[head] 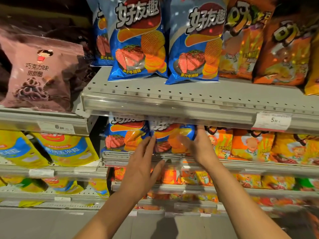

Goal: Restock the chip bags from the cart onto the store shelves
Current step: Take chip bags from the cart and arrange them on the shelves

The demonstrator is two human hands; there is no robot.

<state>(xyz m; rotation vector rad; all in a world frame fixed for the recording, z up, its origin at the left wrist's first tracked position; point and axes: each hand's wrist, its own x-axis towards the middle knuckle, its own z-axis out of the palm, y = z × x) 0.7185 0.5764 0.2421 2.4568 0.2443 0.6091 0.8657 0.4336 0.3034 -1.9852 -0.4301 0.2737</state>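
A blue steak-flavour chip bag (pixel 172 137) stands on the second shelf (pixel 241 165), under the upper shelf's lip. My left hand (pixel 143 163) touches its left edge with straight fingers. My right hand (pixel 201 144) presses its right side, fingers reaching behind the bag and partly hidden. A second blue bag (pixel 124 135) stands just left of it. Two more of the same bags (pixel 138 40) stand on the upper shelf (pixel 172 99). The cart is out of view.
Pink chocolate-ring bags (pixel 39 71) fill the upper left shelf, yellow corn-snack bags (pixel 69 149) the shelf below. Orange snack bags (pixel 259 147) line the right side on both levels. Lower shelves hold more orange bags. Price tags (pixel 272 120) hang on the shelf lips. Grey floor below.
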